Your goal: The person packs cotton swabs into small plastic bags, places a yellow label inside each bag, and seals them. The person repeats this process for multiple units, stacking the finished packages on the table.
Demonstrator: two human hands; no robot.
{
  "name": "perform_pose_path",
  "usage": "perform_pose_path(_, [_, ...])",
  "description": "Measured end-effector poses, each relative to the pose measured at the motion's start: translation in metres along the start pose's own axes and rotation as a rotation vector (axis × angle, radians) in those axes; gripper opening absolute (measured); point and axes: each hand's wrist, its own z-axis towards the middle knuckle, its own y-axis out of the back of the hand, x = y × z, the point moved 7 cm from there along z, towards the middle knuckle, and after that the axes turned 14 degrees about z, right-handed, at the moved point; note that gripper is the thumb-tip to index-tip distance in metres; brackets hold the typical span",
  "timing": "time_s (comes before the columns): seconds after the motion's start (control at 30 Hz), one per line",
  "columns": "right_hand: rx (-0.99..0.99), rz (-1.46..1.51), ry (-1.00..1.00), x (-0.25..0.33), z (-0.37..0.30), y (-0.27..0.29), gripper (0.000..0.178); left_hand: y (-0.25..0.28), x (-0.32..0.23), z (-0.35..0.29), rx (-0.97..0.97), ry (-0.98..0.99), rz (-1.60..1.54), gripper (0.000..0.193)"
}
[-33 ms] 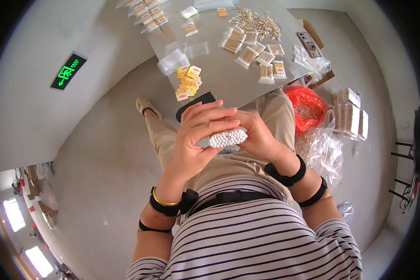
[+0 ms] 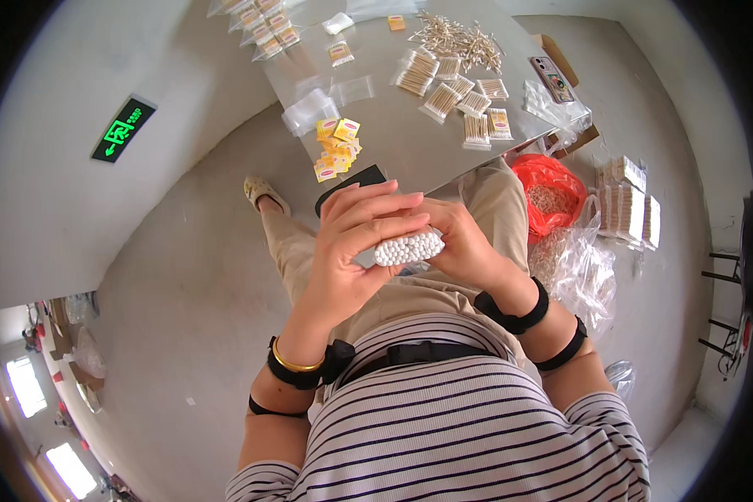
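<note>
Both my hands are wrapped round one bundle of cotton swabs (image 2: 409, 248) above my lap. Its white tips face me, packed tightly together. My left hand (image 2: 356, 234) lies across the top and left side, thumb below. My right hand (image 2: 456, 238) closes on the right side; its fingertips are partly hidden behind the left fingers. Most of the swab sticks are out of sight. Beyond the hands, at the table's near edge, are a dark flat object (image 2: 351, 188) and a pile of small yellow cards (image 2: 336, 152).
On the metal table (image 2: 402, 142) lie bagged swab packs (image 2: 443, 99), a loose swab heap (image 2: 460, 40), clear bags (image 2: 309, 110) and a phone (image 2: 552, 79). Right of my leg stand a red bag of swabs (image 2: 548, 197) and stacked swab packs (image 2: 623, 209) on the floor.
</note>
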Motion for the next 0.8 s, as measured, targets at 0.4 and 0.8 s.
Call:
perform_pose_path(0.4, [-0.001, -0.012, 0.040, 0.052, -0.002, -0.007, 0.037, 0.033, -0.055, -0.006, -0.216, -0.117, 0.231, 0.036])
perform_pose_path(0.8, [0.144, -0.039, 0.038, 0.067, -0.014, -0.014, 0.035, 0.045, -0.077, -0.012, -0.203, -0.173, 0.155, 0.039])
